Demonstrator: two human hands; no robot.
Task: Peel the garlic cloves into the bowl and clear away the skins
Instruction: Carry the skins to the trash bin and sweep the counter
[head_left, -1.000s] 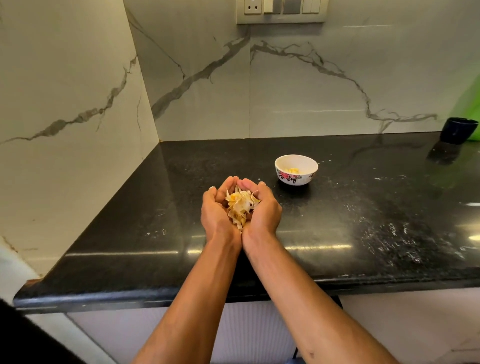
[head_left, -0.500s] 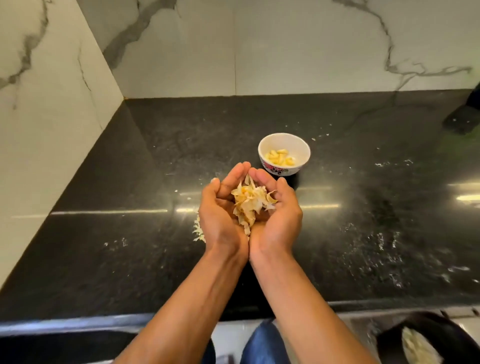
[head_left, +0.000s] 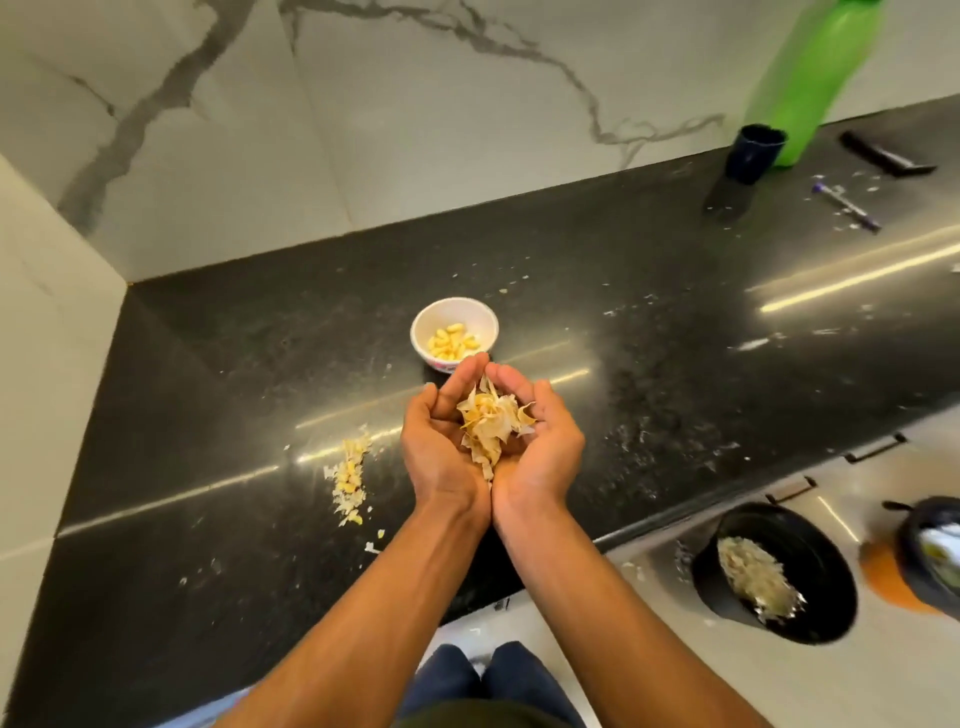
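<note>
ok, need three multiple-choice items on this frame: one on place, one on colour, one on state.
1. Where is the bin?
A. on the counter
B. on the floor, right of the person
C. inside the bowl

2. What colour is the bottle?
A. green
B. red
C. white

3. What are the hands doing?
A. lying flat on the counter
B. cupped together holding skins
C. gripping the bowl

Key:
1 B, it sits below the counter edge, skins inside.
2 A, green against the marble wall.
3 B, the left hand and right hand meet under the skins, near the bowl of cloves.
</note>
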